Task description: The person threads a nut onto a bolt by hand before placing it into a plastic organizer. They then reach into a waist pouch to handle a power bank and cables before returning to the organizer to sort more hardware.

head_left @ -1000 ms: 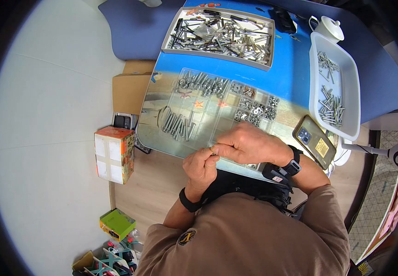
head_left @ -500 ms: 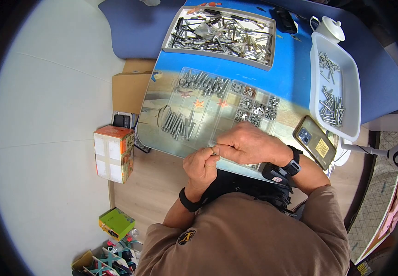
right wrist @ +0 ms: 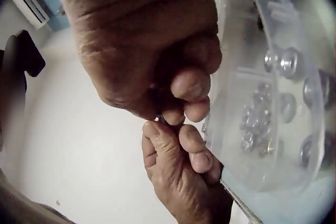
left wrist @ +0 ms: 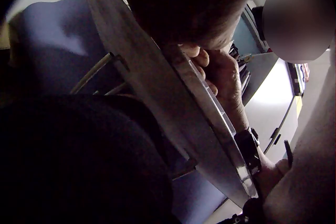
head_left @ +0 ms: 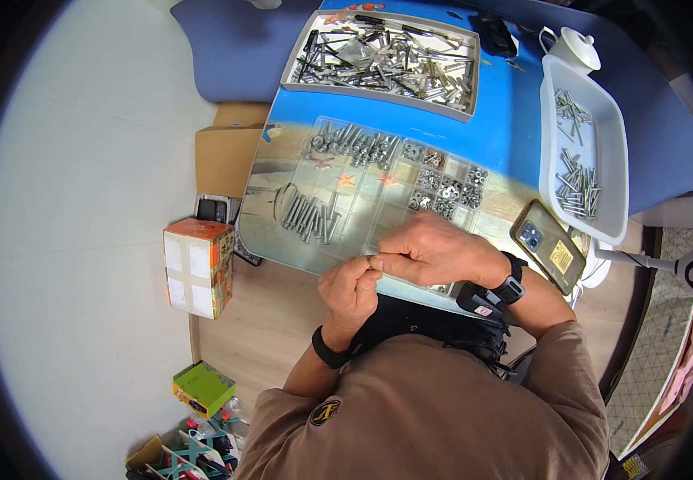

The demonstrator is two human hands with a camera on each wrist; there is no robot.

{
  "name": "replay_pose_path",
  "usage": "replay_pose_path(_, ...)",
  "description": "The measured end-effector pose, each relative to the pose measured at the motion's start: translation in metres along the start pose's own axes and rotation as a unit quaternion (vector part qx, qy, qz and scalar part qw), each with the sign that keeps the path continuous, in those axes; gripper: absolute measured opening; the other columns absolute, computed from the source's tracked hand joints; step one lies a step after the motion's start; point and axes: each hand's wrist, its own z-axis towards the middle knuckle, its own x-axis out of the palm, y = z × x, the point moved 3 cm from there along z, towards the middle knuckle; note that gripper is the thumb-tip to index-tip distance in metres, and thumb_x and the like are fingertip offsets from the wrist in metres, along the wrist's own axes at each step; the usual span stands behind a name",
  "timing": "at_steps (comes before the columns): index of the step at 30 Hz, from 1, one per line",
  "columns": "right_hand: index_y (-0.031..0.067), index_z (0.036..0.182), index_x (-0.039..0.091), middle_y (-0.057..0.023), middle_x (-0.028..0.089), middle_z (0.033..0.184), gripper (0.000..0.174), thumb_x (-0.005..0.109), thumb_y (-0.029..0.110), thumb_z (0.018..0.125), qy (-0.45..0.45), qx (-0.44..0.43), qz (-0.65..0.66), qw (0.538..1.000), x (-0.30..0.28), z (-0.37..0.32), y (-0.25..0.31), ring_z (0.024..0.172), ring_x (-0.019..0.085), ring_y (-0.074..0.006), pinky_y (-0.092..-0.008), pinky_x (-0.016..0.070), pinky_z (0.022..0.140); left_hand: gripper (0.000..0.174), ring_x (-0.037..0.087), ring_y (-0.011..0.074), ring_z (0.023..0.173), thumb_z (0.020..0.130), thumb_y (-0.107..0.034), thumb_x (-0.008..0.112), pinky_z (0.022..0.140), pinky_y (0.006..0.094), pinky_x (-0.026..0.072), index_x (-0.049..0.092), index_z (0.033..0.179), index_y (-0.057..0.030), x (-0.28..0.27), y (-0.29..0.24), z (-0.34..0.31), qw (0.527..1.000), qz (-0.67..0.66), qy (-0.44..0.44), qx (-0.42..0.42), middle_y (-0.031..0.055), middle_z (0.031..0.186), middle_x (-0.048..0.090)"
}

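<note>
My left hand (head_left: 348,294) and right hand (head_left: 430,250) meet fingertip to fingertip at the table's front edge. Their curled fingers and thumbs pinch a small metal part, mostly hidden by the fingers; in the right wrist view a bit of threaded metal (right wrist: 203,128) shows beside the fingertips. Just beyond the right hand lies a clear divided case of nuts and washers (head_left: 450,189). To its left, the case's other half holds upright-looking bolts (head_left: 354,146) at the back and long bolts (head_left: 310,220) nearer the front.
A shallow box of mixed screws (head_left: 386,64) stands at the back. On the right are a white tray (head_left: 547,160) with screws, a phone (head_left: 549,246) and a white lidded pot (head_left: 577,51). Cardboard boxes stand on the floor left of the table (head_left: 270,252).
Both hands stay in the same place with fingertips together. Only slight finger movement shows at the pinched part, which is less visible now than half a second ago.
</note>
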Motion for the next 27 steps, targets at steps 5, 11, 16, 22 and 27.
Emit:
replay_pose_path(5, 0.0044, 0.076, 0.059, -0.0123, 0.053, 0.060, 0.024, 0.068, 0.020, 0.093, -0.002, 0.017, 0.016, 1.000, -0.003, 0.000, 0.002, 0.054, 0.054, -0.0311, -0.0417, 0.0392, 0.051, 0.013, 0.063, 0.0269, 0.057, 0.095, -0.017, 0.066, 0.053, 0.0344, 0.0473, 0.062, 0.097, -0.0047, -0.001, -0.002, 0.001, 1.000, -0.008, 0.006, -0.004, 0.0104, 0.071, 0.064)
replay_pose_path(11, 0.0053, 0.085, 0.064, -0.0099, 0.060, 0.069, 0.014, 0.069, 0.017, 0.091, -0.045, -0.024, 0.067, 0.996, -0.002, -0.001, 0.001, 0.061, 0.058, -0.0311, -0.0419, 0.0416, 0.052, 0.014, 0.063, 0.0276, 0.057, 0.094, -0.017, 0.066, 0.053, 0.0344, 0.0473, 0.062, 0.099, -0.0046, -0.001, 0.001, -0.001, 1.000, 0.004, 0.010, -0.009, 0.0109, 0.071, 0.064)
replay_pose_path(16, 0.0052, 0.084, 0.064, -0.0133, 0.059, 0.066, 0.018, 0.068, 0.020, 0.092, -0.021, -0.008, -0.023, 0.999, 0.003, -0.001, -0.002, 0.061, 0.059, -0.0340, -0.0435, 0.0423, 0.054, 0.014, 0.062, 0.0279, 0.057, 0.094, -0.015, 0.067, 0.053, 0.0346, 0.0474, 0.062, 0.101, -0.0047, -0.001, -0.001, 0.000, 1.000, 0.018, 0.013, 0.004, 0.0107, 0.070, 0.064)
replay_pose_path(22, 0.0055, 0.086, 0.065, -0.0158, 0.059, 0.065, 0.019, 0.067, 0.023, 0.093, 0.000, 0.045, -0.008, 0.999, -0.006, 0.000, 0.003, 0.060, 0.059, -0.0352, -0.0432, 0.0436, 0.055, 0.015, 0.062, 0.0264, 0.056, 0.095, -0.018, 0.067, 0.053, 0.0343, 0.0474, 0.063, 0.102, -0.0055, -0.001, 0.000, -0.002, 1.000, 0.031, 0.001, 0.002, 0.0100, 0.070, 0.064)
replay_pose_path(27, 0.0067, 0.087, 0.066, -0.0132, 0.058, 0.064, 0.012, 0.070, 0.018, 0.090, -0.025, 0.025, 0.040, 0.999, -0.006, -0.002, 0.005, 0.061, 0.059, -0.0331, -0.0414, 0.0442, 0.055, 0.015, 0.063, 0.0267, 0.058, 0.095, -0.019, 0.066, 0.053, 0.0345, 0.0475, 0.062, 0.102, -0.0055, -0.001, 0.002, -0.003, 1.000, 0.016, 0.008, -0.006, 0.0098, 0.070, 0.063)
